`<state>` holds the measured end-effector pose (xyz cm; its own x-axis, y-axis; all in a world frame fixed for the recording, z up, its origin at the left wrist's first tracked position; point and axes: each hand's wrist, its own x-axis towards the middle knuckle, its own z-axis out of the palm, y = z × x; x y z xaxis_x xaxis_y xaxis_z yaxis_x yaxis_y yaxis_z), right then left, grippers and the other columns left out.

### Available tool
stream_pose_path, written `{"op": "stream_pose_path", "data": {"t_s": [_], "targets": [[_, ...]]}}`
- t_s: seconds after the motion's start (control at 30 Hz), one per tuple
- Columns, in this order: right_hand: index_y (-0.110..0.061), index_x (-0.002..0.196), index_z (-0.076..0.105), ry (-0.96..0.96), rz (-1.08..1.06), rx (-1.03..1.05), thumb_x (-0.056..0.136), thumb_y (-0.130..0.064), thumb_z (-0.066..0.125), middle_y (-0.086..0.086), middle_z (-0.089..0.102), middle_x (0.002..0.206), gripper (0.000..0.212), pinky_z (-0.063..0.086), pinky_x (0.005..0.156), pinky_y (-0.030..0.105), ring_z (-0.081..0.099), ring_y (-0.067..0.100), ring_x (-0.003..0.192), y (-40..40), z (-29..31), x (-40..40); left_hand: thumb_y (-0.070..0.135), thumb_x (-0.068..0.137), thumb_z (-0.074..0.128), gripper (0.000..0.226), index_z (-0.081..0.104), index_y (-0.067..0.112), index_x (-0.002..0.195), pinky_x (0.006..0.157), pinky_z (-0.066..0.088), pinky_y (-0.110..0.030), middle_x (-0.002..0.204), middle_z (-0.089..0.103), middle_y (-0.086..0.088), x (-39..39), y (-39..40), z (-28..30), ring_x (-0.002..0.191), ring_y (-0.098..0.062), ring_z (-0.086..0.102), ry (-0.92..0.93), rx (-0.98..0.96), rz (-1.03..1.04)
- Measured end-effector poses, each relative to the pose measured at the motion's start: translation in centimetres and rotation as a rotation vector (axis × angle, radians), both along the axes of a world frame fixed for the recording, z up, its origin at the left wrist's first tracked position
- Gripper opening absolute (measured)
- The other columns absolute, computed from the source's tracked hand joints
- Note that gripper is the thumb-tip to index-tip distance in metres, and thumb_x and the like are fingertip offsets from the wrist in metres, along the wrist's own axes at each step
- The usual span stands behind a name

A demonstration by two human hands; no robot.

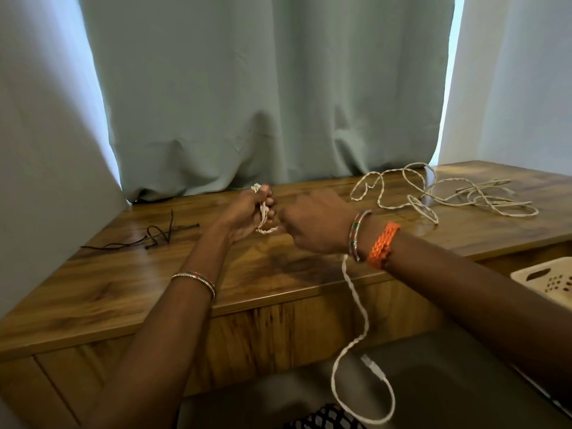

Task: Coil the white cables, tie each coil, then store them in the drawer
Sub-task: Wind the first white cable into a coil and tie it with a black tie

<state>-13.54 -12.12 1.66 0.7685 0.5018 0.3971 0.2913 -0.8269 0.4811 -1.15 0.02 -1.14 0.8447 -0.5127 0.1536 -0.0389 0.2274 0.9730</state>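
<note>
While curled shut, left fingers (268, 203) around white cable (264, 216); right hand's (312, 226) grip unclear.

My right hand (312, 222) is motion-blurred, its fingers hidden behind its back, so my grip on the white cable (356, 308) cannot be told. The basket (548, 281) is cut off at the right edge. The black mesh (325, 419) runs off the bottom.
</note>
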Motion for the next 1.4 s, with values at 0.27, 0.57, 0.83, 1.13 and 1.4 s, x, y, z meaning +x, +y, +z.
{"op": "stream_pose_path", "data": {"t_s": [0.27, 0.57, 0.83, 1.13, 1.4], "targets": [[-0.018, 0.097, 0.068, -0.057, 0.106, 0.34, 0.089, -0.036, 0.055, 0.007, 0.068, 0.098, 0.023, 0.035, 0.065, 0.029, 0.06, 0.028, 0.094, -2.9, 3.9, 4.2, 0.029, 0.101, 0.02, 0.041, 0.04, 0.014, 0.07, 0.035, 0.029, -0.014, 0.045, 0.041, 0.005, -2.0, -1.3, -0.2, 0.034, -0.008, 0.037, -0.046, 0.165, -0.172], [-0.008, 0.085, 0.055, -0.35, 0.268, 0.353, 0.087, -0.024, 0.044, 0.01, 0.062, 0.077, 0.02, 0.028, 0.046, 0.025, 0.06, 0.029, 0.058, -4.0, 0.6, 9.2, 0.045, 0.098, 0.02, 0.054, 0.04, 0.018, 0.056, 0.034, 0.007, -0.015, 0.036, 0.029, 0.008, -3.1, -0.7, 1.7, 0.024, -0.004, 0.022, 0.035, -0.077, -0.338], [-0.012, 0.088, 0.046, -0.432, 0.249, 0.477, 0.082, -0.026, 0.055, 0.006, 0.061, 0.07, 0.018, 0.021, 0.041, 0.02, 0.058, 0.028, 0.046, -4.2, -0.6, 13.3, 0.033, 0.091, 0.029, 0.037, 0.045, 0.018, 0.06, 0.035, 0.018, -0.018, 0.043, 0.036, 0.008, -2.7, -1.0, 3.0, 0.031, -0.006, 0.031, 0.02, -0.319, -0.465], [-0.014, 0.12, 0.05, -0.225, -0.06, 0.47, 0.095, -0.03, 0.045, 0.008, 0.061, 0.11, 0.03, 0.047, 0.068, 0.035, 0.061, 0.031, 0.096, -3.5, -0.3, 18.3, 0.02, 0.092, 0.04, 0.03, 0.055, 0.007, 0.071, 0.048, 0.042, -0.027, 0.056, 0.05, -0.002, 3.1, -2.6, 3.2, 0.048, -0.015, 0.048, 0.168, -0.643, -0.556], [-0.006, 0.102, 0.052, 0.507, -0.048, 0.836, 0.091, -0.007, 0.042, 0.02, 0.063, 0.093, 0.015, 0.044, 0.06, 0.029, 0.065, 0.029, 0.078, -1.1, -4.8, 20.6, 0.031, 0.1, 0.02, 0.039, 0.041, 0.015, 0.07, 0.046, 0.04, -0.017, 0.048, 0.045, 0.005, 9.8, -1.7, 2.5, 0.043, -0.011, 0.045, 0.143, -0.527, -0.119]]}}
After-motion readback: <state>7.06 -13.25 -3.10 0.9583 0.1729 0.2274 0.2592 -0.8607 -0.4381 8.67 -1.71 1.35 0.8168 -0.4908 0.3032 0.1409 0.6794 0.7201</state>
